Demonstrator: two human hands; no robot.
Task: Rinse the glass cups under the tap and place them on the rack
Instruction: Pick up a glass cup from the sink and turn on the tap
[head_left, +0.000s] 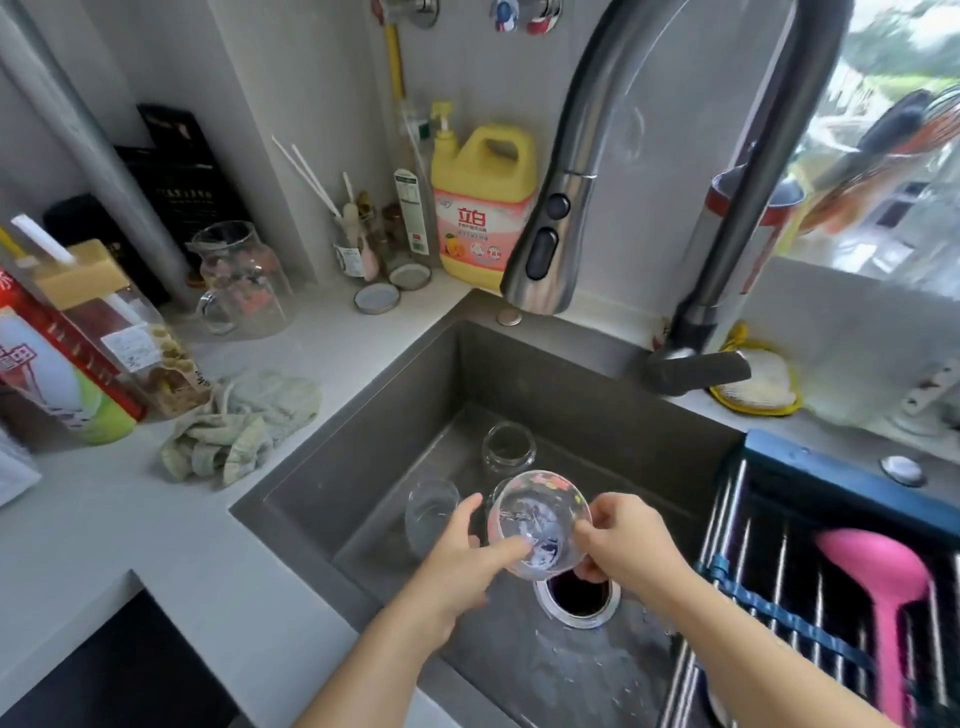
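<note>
I hold a clear glass cup tilted over the dark sink, just above the drain. My right hand grips its rim and side from the right. My left hand touches it from the left, fingers reaching inside the cup. Two more glass cups stand in the sink behind: one left of my hands, a jar-like one farther back. The tap hangs above the sink with no water running. The roll-up rack spans the sink's right side.
A pink ladle lies on the rack. A yellow detergent bottle, small jars and lids stand behind the sink. A glass pitcher, packaged goods and a crumpled cloth sit on the left counter. A yellow-edged sponge lies by the tap base.
</note>
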